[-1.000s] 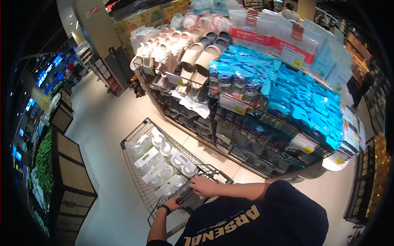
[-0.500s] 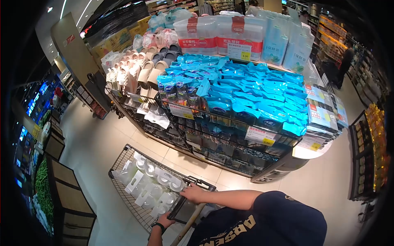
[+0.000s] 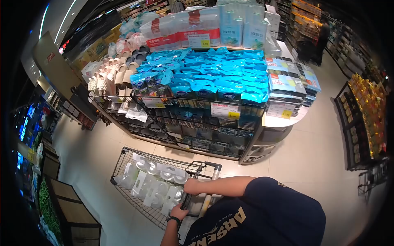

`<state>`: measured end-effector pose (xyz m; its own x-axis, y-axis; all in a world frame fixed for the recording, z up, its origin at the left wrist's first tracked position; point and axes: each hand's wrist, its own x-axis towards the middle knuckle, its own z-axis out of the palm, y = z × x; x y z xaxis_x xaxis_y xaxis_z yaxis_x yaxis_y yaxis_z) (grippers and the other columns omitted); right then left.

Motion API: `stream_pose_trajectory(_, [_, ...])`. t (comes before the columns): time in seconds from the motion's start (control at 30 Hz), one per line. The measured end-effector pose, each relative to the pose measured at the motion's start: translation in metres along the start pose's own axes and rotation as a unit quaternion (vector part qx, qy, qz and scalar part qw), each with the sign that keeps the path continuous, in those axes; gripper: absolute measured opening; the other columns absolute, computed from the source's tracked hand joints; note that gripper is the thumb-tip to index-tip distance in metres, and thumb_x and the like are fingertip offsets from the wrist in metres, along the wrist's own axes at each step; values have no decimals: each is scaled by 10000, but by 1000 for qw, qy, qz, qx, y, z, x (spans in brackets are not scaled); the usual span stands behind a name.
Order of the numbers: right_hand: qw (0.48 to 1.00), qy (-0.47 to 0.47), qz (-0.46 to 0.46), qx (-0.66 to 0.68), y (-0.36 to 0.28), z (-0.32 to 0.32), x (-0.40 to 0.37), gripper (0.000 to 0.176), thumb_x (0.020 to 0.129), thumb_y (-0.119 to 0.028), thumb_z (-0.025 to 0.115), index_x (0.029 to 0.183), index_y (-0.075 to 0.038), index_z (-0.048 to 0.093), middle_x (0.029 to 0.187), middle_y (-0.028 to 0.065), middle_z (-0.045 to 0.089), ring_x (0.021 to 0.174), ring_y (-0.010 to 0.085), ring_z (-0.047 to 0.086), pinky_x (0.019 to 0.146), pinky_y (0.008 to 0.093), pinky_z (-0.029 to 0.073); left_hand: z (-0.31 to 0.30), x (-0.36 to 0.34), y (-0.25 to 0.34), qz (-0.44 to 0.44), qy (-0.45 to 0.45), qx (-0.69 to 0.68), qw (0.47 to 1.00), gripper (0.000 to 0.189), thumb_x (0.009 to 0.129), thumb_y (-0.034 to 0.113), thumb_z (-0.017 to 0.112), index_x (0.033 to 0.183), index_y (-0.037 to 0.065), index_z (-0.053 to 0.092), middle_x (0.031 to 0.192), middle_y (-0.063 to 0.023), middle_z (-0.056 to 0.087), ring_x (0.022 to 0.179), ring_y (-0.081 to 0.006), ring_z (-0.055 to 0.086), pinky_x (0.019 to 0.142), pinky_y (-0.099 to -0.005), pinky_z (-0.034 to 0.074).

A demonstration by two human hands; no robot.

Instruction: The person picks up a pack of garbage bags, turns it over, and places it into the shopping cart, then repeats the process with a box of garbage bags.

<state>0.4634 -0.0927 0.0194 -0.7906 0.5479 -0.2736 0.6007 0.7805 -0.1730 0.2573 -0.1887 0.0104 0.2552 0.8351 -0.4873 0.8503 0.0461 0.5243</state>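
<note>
The shopping cart [image 3: 120, 166] stands at lower centre, holding several clear plastic packs [image 3: 158, 192] with white card tops. My right hand [image 3: 192, 186] is closed round the upper part of the dark cart handle [image 3: 187, 201]. Lower on the same handle, my left hand [image 3: 178, 212], with a dark band at its wrist, has its fingers wrapped round the bar. Parts of both hands' fingers are hidden by the handle. Beyond the cart is a wire-fronted display of blue packets [image 3: 217, 78].
Slippers [image 3: 108, 78] and clear boxes [image 3: 197, 30] share the display, whose rounded white end [image 3: 283, 121] juts out at right. A shelf of gold-wrapped goods [image 3: 365, 106] stands far right. Green produce [image 3: 47, 205] lies lower left. A person [image 3: 322, 41] in dark clothes is in the back aisle.
The display has shifted left in view, and more floor shows on the right. The cart lies at a slightly different angle, with its handle a little further right. Both hands have stayed on the handle.
</note>
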Motion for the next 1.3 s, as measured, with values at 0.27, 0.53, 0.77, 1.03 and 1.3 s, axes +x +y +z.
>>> stream_pose_trajectory(0.27, [992, -98, 74, 14, -8, 21, -36, 203, 628, -203, 759, 816, -127, 756, 832, 84, 726, 808, 262, 708, 680, 398, 564, 49, -7, 13, -82, -124, -283, 948, 418, 689, 238, 724, 1031, 21, 618, 816, -93, 650, 725, -251, 636, 728, -372, 517])
stream_pose_trajectory(0.53, [996, -61, 65, 7, -21, 22, -101, 184, 686, -228, 712, 818, -102, 741, 842, 105, 719, 815, 284, 703, 666, 416, 563, 77, -30, 49, 24, -70, -150, 986, 377, 690, 170, 694, 1027, 27, 605, 774, -63, 608, 715, -194, 589, 685, -338, 487])
stream_pose_trajectory(0.77, [995, 3, 75, 69, -26, 38, -157, 252, 690, -246, 718, 902, -111, 723, 951, 74, 700, 1001, 247, 635, 949, 428, 414, 114, -39, 59, 3, -70, -166, 984, 376, 676, 129, 687, 1025, 31, 591, 762, -61, 586, 713, -194, 576, 693, -329, 485])
stream_pose_trajectory(1.03, [984, 73, 49, 153, 5, 39, -322, 247, 893, -311, 584, 929, -76, 654, 1003, 80, 642, 1004, 260, 554, 1059, 458, 283, 168, -54, 81, -10, -6, -172, 985, 382, 640, 105, 697, 1009, 29, 630, 895, -129, 688, 818, -258, 665, 785, -355, 513])
stream_pose_trajectory(1.3, [942, 301, -10, 151, 43, 85, -425, 305, 916, -356, 549, 832, -79, 643, 842, 80, 578, 982, 272, 540, 1080, 442, 299, 211, -88, 192, -84, 35, -196, 976, 349, 700, 68, 688, 1035, -4, 622, 899, -95, 686, 834, -193, 656, 805, -316, 509])
